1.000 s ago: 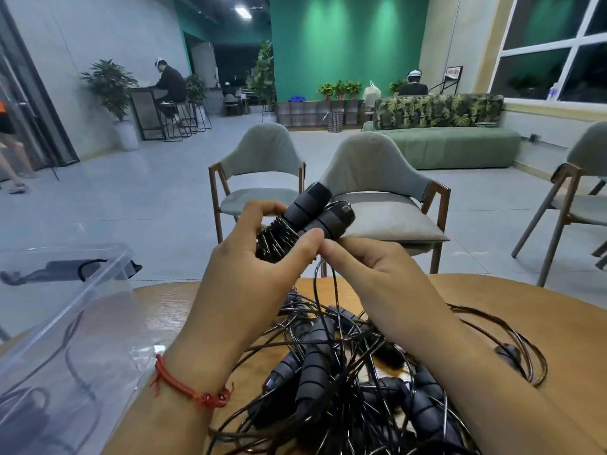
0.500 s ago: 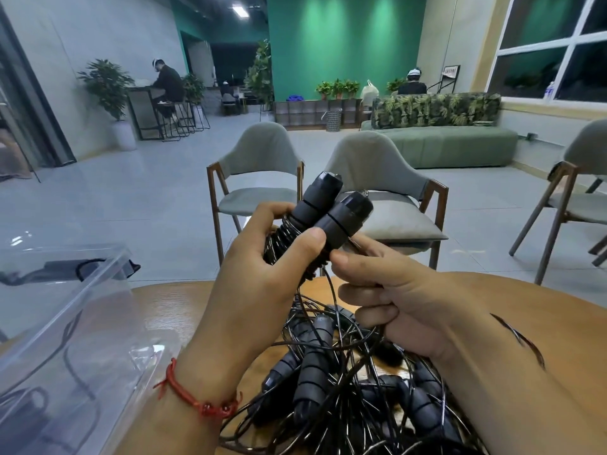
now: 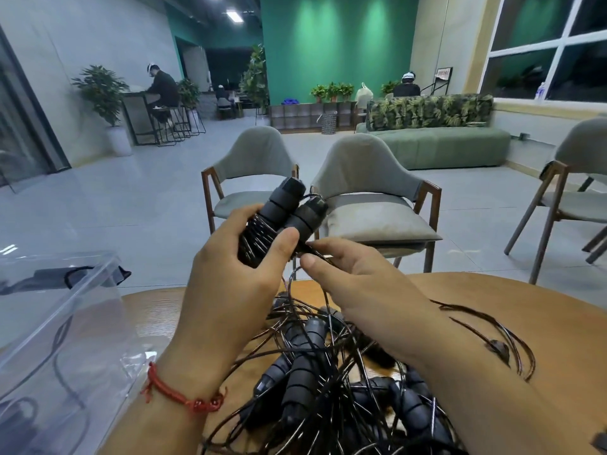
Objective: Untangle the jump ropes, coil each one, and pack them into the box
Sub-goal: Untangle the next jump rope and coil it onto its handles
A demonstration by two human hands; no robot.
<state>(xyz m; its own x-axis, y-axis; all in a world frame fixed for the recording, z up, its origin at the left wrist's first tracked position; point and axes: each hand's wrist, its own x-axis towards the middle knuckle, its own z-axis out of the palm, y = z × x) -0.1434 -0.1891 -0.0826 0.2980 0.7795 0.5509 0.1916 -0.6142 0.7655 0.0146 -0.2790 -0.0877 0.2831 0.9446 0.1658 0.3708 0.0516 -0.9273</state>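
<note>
Our left hand point(image 3: 230, 277) has fingers point(image 3: 283, 240) clamped round the coiled jump rope point(image 3: 259, 234), raised above the far edge of the bench point(image 3: 542, 323). Our right hand point(image 3: 361, 287) pinches its loose cord point(image 3: 308, 248) below the handles point(image 3: 307, 214). We should tuck that end under a wrap, clear of the tangled pile point(image 3: 308, 372), before turning to the box point(image 3: 65, 300) at the left edge.

You're holding matt black handles point(image 3: 285, 206), ribbed, plastic or rubbery. Cords point(image 3: 341, 385), bottom centre: thin, glossy black. Box point(image 3: 65, 307), left: clear glossy plastic. Table point(image 3: 525, 300): smooth wood, grain showing. Chairs point(image 3: 371, 165): matt grey cloth, wood frames. Bracelet point(image 3: 177, 394): red braided thread.
</note>
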